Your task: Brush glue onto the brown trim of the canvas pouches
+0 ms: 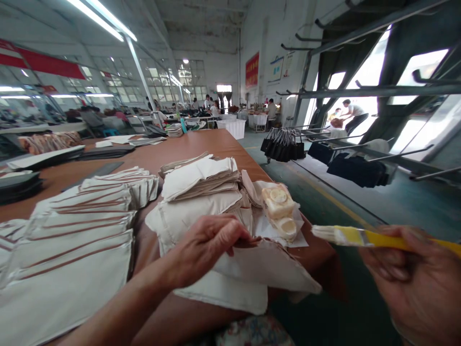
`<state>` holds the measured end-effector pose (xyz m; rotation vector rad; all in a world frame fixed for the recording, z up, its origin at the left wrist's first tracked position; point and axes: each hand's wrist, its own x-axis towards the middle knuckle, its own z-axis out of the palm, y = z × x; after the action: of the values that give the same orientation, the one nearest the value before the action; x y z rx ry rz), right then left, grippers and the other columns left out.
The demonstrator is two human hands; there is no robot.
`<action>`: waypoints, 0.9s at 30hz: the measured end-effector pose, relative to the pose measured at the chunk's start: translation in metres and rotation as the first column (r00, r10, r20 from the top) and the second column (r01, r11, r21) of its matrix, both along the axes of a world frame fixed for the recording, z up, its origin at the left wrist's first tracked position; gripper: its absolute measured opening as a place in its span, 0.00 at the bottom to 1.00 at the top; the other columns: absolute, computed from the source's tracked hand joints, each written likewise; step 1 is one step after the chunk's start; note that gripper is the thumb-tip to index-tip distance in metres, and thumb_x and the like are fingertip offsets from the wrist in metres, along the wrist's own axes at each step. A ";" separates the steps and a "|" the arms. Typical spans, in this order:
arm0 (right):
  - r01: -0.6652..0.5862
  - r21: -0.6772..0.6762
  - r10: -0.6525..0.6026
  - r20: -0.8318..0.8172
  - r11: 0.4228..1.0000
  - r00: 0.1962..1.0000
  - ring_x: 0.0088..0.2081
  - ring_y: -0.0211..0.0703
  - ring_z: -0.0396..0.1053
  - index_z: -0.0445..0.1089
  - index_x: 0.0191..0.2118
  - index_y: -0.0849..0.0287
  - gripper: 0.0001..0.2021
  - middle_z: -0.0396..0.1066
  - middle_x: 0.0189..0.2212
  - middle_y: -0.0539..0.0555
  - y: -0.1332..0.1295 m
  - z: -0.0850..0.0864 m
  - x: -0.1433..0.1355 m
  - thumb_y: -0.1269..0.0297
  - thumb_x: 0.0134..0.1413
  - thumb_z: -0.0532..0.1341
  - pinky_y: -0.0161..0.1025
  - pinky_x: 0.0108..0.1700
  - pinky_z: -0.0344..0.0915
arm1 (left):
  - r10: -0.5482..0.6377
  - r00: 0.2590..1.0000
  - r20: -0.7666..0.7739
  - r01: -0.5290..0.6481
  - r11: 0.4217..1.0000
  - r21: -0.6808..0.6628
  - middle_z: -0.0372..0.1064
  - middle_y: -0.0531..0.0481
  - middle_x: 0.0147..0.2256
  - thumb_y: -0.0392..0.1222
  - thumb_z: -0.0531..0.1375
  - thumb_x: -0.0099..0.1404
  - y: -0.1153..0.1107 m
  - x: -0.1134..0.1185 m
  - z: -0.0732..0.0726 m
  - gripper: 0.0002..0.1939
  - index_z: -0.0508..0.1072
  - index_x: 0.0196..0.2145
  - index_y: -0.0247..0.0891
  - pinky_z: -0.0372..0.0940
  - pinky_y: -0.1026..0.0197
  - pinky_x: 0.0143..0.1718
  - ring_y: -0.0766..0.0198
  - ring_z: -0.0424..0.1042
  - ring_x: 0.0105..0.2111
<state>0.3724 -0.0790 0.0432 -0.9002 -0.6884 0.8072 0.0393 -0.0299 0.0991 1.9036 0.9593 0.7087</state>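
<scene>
My left hand (212, 245) is closed on the edge of a cream fabric piece (273, 269), whose far corner hangs over the table's front edge. Under it lies another cream fabric piece (230, 293). In my right hand (418, 274) is a yellow-handled paintbrush (378, 239), held out to the right of the table with its pale bristles pointing left. Between the two hands, a glue-crusted plastic container (279, 204) rests on white paper (300, 239) at the table's right edge. Behind my left hand is a stack of cream fabric pieces (201, 178).
Overlapping cream fabric pieces (82, 254) cover the left of the brown table (201, 142). Dark sheets (21, 190) lie at far left. Beyond the right edge stands a metal rack (367, 91) with black bags (283, 144). People work in the background.
</scene>
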 end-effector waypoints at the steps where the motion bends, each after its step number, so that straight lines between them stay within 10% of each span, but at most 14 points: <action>1: 0.015 0.022 -0.014 -0.014 1.000 1.000 0.20 0.36 0.49 0.73 0.30 0.56 0.08 0.49 0.19 0.48 -0.001 0.002 0.007 0.62 0.61 0.63 0.40 0.22 0.52 | -0.014 1.000 0.021 0.015 0.999 -0.049 0.76 0.45 0.35 0.70 0.46 0.70 0.001 -0.005 0.018 0.36 0.82 0.38 0.38 0.68 0.59 0.37 0.59 0.73 0.33; 4: 0.050 0.033 -0.049 -0.047 0.998 0.998 0.20 0.35 0.47 0.73 0.29 0.56 0.11 0.47 0.19 0.48 -0.005 0.000 0.018 0.61 0.64 0.61 0.44 0.23 0.52 | -0.072 0.996 -0.042 0.061 0.972 -0.225 0.77 0.44 0.35 0.77 0.42 0.65 0.004 -0.028 0.048 0.43 0.82 0.35 0.38 0.68 0.57 0.41 0.56 0.74 0.35; 7: 0.055 -0.028 -0.057 -0.083 0.998 0.995 0.20 0.36 0.47 0.73 0.29 0.57 0.10 0.49 0.19 0.49 -0.006 -0.007 0.009 0.63 0.62 0.62 0.41 0.22 0.54 | -0.074 0.968 -0.239 -0.013 0.940 -0.342 0.78 0.43 0.34 0.80 0.46 0.61 0.014 -0.057 0.039 0.43 0.82 0.31 0.40 0.68 0.58 0.42 0.54 0.74 0.37; 11: -0.037 -0.095 0.027 -0.103 0.995 0.994 0.21 0.36 0.48 0.71 0.28 0.59 0.10 0.50 0.19 0.48 0.000 -0.023 -0.014 0.62 0.59 0.64 0.34 0.21 0.54 | -0.131 0.894 -0.429 -0.074 0.900 -0.430 0.75 0.47 0.29 0.73 0.52 0.62 0.031 -0.086 -0.021 0.34 0.80 0.29 0.40 0.65 0.61 0.35 0.58 0.71 0.30; 14: -0.112 -0.121 0.097 -0.127 0.986 0.987 0.20 0.34 0.48 0.72 0.30 0.59 0.10 0.51 0.20 0.47 0.007 -0.045 -0.029 0.61 0.61 0.65 0.31 0.19 0.53 | 0.003 0.813 -0.583 -0.077 0.992 -0.103 0.72 0.50 0.29 0.60 0.54 0.68 0.041 -0.084 -0.079 0.22 0.76 0.30 0.40 0.61 0.63 0.35 0.60 0.69 0.30; 18: -0.233 -0.133 0.212 -0.157 0.963 0.965 0.20 0.34 0.50 0.70 0.29 0.59 0.12 0.55 0.20 0.47 0.015 -0.078 -0.046 0.59 0.61 0.66 0.30 0.19 0.53 | 0.293 0.713 -0.637 -0.207 0.956 0.208 0.74 0.46 0.42 0.44 0.53 0.70 0.049 -0.052 -0.139 0.11 0.75 0.39 0.40 0.62 0.61 0.44 0.58 0.72 0.42; 23: -0.266 -0.164 0.241 -0.157 0.950 0.958 0.19 0.32 0.50 0.71 0.32 0.60 0.12 0.58 0.20 0.46 0.028 -0.102 -0.067 0.58 0.59 0.69 0.28 0.19 0.52 | 0.421 0.622 -0.660 -0.369 0.901 0.227 0.74 0.40 0.41 0.47 0.52 0.72 0.061 -0.021 -0.171 0.15 0.76 0.38 0.38 0.63 0.56 0.45 0.51 0.73 0.45; 27: -0.241 -0.192 0.231 -0.074 0.951 0.970 0.19 0.33 0.53 0.72 0.34 0.61 0.16 0.59 0.20 0.46 0.049 -0.114 -0.085 0.53 0.56 0.71 0.29 0.18 0.50 | 0.377 0.693 -0.615 -0.346 0.922 0.175 0.73 0.44 0.40 0.44 0.55 0.70 0.064 -0.022 -0.180 0.12 0.76 0.33 0.39 0.63 0.60 0.42 0.56 0.73 0.42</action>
<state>0.2875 -0.0297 -0.0712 -0.9856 -0.6866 1.1255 0.0176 0.0344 -0.0811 2.0556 1.8071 0.2695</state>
